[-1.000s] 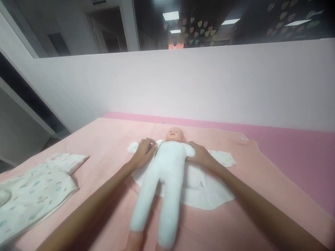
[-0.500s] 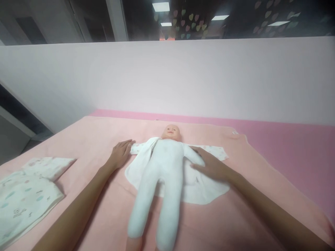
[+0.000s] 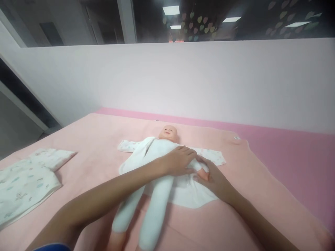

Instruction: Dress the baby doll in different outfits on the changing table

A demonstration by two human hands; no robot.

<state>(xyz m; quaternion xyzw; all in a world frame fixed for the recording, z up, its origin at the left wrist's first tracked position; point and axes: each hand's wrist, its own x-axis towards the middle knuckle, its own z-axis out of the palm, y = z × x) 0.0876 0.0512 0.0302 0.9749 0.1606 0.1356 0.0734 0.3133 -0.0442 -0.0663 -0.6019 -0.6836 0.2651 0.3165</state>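
Observation:
A baby doll (image 3: 154, 205) in a white body covering lies on its back, head away from me. Under it is spread a white baby shirt (image 3: 192, 197), its printed sleeves stretched out to both sides; part of it is folded over the doll's side at the left. My left hand (image 3: 180, 161) reaches across the doll's chest, fingers bent over the upper part of its arm at the right. Around that arm's lower end, by the pinkish doll hand (image 3: 203, 174), my right hand (image 3: 213, 177) is closed. The fingertips of both hands nearly meet.
A folded printed baby garment (image 3: 28, 181) lies at the left. Everything rests on a light pink blanket (image 3: 86, 139) over a darker pink surface (image 3: 293, 164). A white wall (image 3: 183, 76) stands behind, with a dark window (image 3: 146, 24) above it.
My left hand has moved right, from the left sleeve across to the doll's arm. My right hand has closed around the arm's end, which is now lifted and shows the doll's hand.

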